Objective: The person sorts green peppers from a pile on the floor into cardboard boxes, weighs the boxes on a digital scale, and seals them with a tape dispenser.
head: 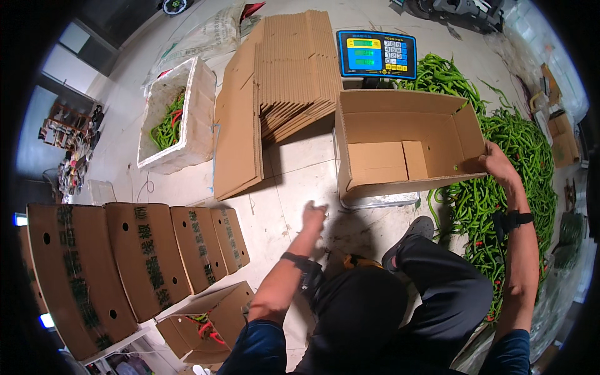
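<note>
An open-topped cardboard box (389,161) stands on the metal platform (379,201) of an electronic scale, and only a few bits of green show inside it. My right hand (499,161) grips the box's right end wall at the rim. Over the floor, left of the scale, hangs my left hand (314,218), holding nothing, with its fingers partly spread. Behind the box rises the scale's lit display with keypad (377,55). A large heap of long green chili peppers (511,154), with a few red ones, lies beside and beyond my right hand.
Flattened cardboard boxes (295,61) are stacked behind the floor gap. A white foam box (199,117) at left holds green and red peppers (171,122). Several printed cartons (145,253) line the left side. Near my left elbow, an open carton (234,309) contains some peppers (206,328).
</note>
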`<state>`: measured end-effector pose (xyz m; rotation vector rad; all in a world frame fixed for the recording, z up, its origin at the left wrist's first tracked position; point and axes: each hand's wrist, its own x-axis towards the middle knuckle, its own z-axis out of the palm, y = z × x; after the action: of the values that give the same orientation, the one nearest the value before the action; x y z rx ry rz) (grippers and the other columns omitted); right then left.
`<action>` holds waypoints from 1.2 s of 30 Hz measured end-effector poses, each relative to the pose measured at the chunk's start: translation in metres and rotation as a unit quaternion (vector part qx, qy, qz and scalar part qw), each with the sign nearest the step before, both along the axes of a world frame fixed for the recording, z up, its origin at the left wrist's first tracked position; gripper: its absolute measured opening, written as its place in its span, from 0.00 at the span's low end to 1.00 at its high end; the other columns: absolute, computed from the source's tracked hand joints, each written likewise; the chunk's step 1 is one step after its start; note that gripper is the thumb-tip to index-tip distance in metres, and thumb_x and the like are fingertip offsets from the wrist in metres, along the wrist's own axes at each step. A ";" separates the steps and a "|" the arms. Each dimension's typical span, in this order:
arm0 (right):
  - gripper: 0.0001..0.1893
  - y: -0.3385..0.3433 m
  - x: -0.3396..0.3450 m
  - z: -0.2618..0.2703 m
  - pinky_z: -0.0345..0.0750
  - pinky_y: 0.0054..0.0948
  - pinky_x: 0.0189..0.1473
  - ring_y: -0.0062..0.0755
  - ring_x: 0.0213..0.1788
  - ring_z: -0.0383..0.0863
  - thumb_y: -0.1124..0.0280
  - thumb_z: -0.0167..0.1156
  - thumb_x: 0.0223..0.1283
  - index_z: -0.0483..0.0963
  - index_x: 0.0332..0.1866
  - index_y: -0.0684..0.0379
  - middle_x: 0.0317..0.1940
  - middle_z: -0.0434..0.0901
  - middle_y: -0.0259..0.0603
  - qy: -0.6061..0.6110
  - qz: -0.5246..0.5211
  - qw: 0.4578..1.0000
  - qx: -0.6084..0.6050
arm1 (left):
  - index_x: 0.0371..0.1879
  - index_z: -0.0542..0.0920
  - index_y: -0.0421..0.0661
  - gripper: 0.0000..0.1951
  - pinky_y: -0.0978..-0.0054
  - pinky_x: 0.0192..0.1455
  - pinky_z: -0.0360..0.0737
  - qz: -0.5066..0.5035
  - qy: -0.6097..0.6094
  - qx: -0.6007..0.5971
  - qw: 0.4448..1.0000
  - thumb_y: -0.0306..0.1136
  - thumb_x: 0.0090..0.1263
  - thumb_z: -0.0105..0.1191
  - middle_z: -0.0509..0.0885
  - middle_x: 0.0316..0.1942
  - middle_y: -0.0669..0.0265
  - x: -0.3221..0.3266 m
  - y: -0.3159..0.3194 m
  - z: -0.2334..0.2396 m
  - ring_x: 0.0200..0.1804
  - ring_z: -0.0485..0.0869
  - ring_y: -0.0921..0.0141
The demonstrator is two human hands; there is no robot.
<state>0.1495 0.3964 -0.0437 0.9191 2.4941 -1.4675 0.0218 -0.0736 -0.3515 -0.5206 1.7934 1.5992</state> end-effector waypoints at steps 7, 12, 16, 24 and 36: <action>0.31 -0.010 -0.032 0.041 0.72 0.40 0.70 0.54 0.67 0.77 0.63 0.62 0.69 0.67 0.70 0.74 0.66 0.74 0.65 0.068 -0.009 0.938 0.339 | 0.71 0.64 0.38 0.44 0.50 0.75 0.59 0.082 0.478 -0.438 0.757 0.40 0.58 0.73 0.67 0.67 0.46 -0.054 -0.085 0.095 0.71 0.66 0.47; 0.26 -0.125 -0.126 0.086 0.77 0.40 0.65 0.50 0.62 0.81 0.62 0.61 0.68 0.74 0.65 0.68 0.59 0.81 0.60 0.162 0.105 0.921 0.337 | 0.76 0.64 0.44 0.43 0.42 0.74 0.57 -0.072 0.505 -0.450 0.733 0.28 0.56 0.63 0.70 0.70 0.50 -0.123 -0.126 0.098 0.73 0.65 0.48; 0.26 -0.157 -0.217 0.066 0.79 0.40 0.61 0.53 0.56 0.84 0.57 0.62 0.64 0.77 0.58 0.70 0.53 0.84 0.60 0.098 0.213 0.920 0.313 | 0.71 0.72 0.41 0.38 0.51 0.74 0.63 -0.018 0.539 -0.288 0.791 0.18 0.52 0.47 0.76 0.67 0.49 -0.157 -0.113 0.088 0.70 0.71 0.50; 0.24 -0.161 -0.343 -0.014 0.80 0.37 0.32 0.35 0.35 0.81 0.54 0.62 0.71 0.78 0.45 0.73 0.35 0.82 0.46 -0.197 0.220 0.938 0.181 | 0.68 0.76 0.39 0.24 0.72 0.65 0.75 0.155 0.547 -0.131 0.812 0.24 0.72 0.53 0.86 0.58 0.53 -0.233 -0.091 0.154 0.58 0.84 0.64; 0.20 -0.155 -0.378 -0.077 0.88 0.41 0.49 0.35 0.49 0.87 0.66 0.61 0.74 0.73 0.64 0.64 0.51 0.83 0.41 -0.200 0.110 0.946 -0.232 | 0.76 0.61 0.44 0.42 0.50 0.76 0.62 -0.141 0.501 -0.339 0.784 0.36 0.60 0.63 0.65 0.73 0.43 -0.283 -0.024 0.132 0.73 0.65 0.46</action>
<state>-0.2283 0.2418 -0.1204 0.7285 1.7891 -1.5129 -0.2613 -0.0977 -0.2199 0.4397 3.0853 0.9823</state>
